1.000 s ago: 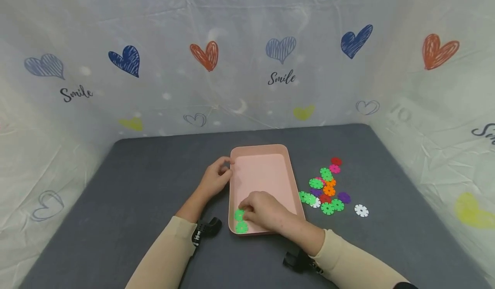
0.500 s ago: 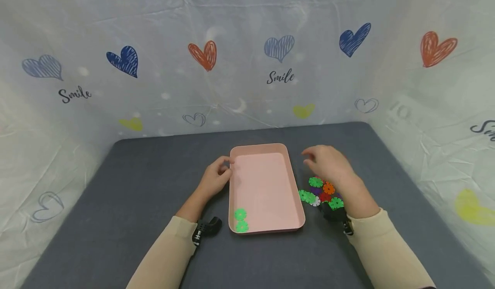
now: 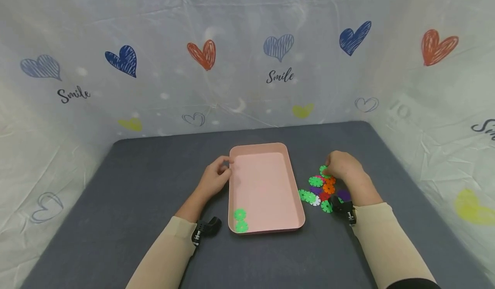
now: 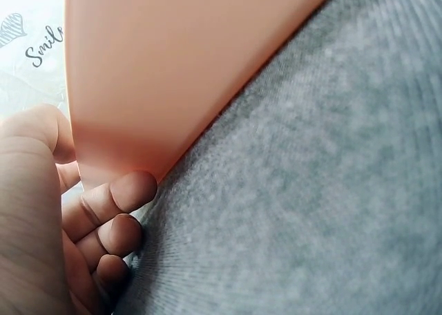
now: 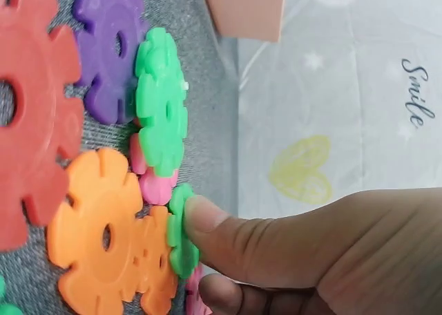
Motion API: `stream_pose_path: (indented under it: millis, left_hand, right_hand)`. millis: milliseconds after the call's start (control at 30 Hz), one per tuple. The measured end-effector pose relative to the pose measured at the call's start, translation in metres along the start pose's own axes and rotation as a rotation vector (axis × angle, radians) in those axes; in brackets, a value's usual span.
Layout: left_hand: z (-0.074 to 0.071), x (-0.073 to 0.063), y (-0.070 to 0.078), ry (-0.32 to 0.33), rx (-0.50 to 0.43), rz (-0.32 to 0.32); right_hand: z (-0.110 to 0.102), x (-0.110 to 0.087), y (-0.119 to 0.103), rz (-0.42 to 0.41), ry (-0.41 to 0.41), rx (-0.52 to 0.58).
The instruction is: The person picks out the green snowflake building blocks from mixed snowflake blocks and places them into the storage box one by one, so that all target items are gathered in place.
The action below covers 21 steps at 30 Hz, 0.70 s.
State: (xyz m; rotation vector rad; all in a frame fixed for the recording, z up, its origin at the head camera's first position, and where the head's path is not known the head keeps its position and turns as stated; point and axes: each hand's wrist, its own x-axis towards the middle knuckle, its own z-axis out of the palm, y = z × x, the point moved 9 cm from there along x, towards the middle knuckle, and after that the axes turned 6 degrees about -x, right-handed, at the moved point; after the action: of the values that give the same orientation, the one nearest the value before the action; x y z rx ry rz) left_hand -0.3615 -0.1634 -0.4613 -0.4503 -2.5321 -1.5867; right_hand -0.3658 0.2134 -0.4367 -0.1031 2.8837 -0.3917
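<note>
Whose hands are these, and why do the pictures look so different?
No robot here, just a person's bare hands. The wide picture comes from a head-worn camera; the close-ups come from wrist cameras. On the dark table sits a pink tray with two green discs inside, shaped like little flowers. More colourful discs lie on its right. The left hand holds the tray's edge. The right hand has its thumb on another green disc; whether it's gripped, I can't tell.

A dark grey desk (image 3: 154, 173) is enclosed behind and at both sides by pale, creased sheeting (image 3: 239, 13) printed with blue hearts (image 3: 123, 60), orange-red hearts (image 3: 206, 54), yellow hearts (image 3: 303, 111) and "Smile" lettering (image 3: 280, 76).
</note>
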Motion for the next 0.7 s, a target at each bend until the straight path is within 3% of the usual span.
stream_pose_path:
  millis: [167, 333, 467, 700]
  left_hand:
    - [0.0, 0.001, 0.001, 0.004, 0.007, -0.001]
    - [0.001, 0.0, -0.001, -0.002, 0.011, -0.009]
    - [0.0, 0.0, 0.001, 0.003, 0.008, -0.008]
    - [0.0, 0.001, 0.001, -0.001, 0.013, -0.008]
  right_hand:
    - [-0.001, 0.001, -0.003, -0.048, 0.02, 0.015]
    - [0.0, -0.001, -0.002, 0.004, 0.011, 0.015]
    - [0.0, 0.0, -0.002, -0.004, 0.0, 0.035]
    - [-0.017, -0.006, -0.009, -0.057, 0.092, 0.146]
